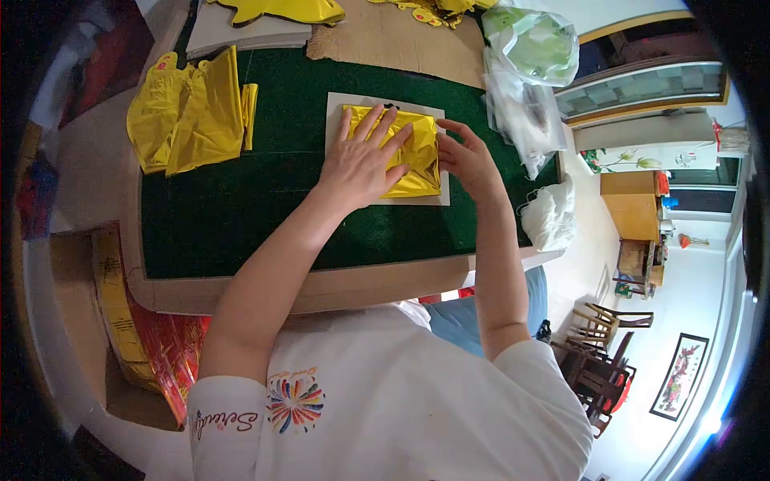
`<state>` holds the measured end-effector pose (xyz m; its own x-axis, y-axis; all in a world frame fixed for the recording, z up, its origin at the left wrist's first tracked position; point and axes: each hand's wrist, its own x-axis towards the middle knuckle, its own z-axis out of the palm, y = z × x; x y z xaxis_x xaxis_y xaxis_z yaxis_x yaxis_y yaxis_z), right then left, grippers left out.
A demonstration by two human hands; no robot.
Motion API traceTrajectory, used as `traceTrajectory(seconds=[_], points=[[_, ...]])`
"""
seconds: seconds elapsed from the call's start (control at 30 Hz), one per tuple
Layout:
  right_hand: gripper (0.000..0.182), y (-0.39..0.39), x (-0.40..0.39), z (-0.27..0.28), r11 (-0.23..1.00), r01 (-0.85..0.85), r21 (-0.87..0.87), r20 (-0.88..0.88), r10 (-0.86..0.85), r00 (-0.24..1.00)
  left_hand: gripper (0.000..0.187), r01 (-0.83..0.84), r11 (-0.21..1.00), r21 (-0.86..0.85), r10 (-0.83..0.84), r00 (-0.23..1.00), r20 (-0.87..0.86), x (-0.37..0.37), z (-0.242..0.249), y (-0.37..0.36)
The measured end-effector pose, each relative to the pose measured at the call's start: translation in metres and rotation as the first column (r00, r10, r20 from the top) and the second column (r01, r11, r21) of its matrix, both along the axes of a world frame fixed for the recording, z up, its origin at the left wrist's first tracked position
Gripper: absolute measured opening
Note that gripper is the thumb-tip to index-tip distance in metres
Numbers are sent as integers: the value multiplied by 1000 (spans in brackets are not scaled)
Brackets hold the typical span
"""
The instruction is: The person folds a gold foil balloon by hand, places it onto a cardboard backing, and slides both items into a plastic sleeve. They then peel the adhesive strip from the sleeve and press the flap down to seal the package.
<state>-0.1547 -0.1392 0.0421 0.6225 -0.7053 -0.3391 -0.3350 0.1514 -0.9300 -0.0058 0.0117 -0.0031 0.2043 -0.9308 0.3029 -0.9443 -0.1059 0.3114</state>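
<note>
A shiny gold foil sheet (421,152), flattened into a rough square, lies on a pale grey card (337,120) on the dark green mat. My left hand (358,164) rests flat across the foil's left part, its fingers spread and pointing up and away from me. At the foil's right edge is my right hand (469,160), with half-bent fingers touching the edge and the index finger held apart from the others. A small dark spot (391,106) shows at the foil's top edge. Part of the foil is hidden beneath my left hand.
Folded gold foil pieces (192,116) lie to the left on the green mat (281,208). Brown cardboard (393,52) and more gold foil (281,10) are at the far side. Plastic bags (529,48) and a white bundle (549,215) sit along the right edge.
</note>
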Motion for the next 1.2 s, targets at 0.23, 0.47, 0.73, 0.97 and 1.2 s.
traceTrajectory(seconds=[0.23,0.47,0.73,0.97,1.2], points=[[44,12,-7,12,1000,21,-1,-12,-21,1000,61,-6,1000,23,5,1000,20,0,-2,-1],[46,12,-5,3,976,-17,217,113,-8,994,64,-5,1000,-28,5,1000,-1,-1,-5,-1],[43,11,-9,3,983,92,160,111,-110,988,65,-10,1000,-24,11,1000,21,-1,-5,-1],[44,17,-1,5,975,-11,224,167,-28,986,64,-2,999,-34,2,1000,7,-1,-4,-1],[50,14,1,9,987,-50,152,56,42,998,64,-2,1000,-13,3,1000,11,-1,-4,-1]])
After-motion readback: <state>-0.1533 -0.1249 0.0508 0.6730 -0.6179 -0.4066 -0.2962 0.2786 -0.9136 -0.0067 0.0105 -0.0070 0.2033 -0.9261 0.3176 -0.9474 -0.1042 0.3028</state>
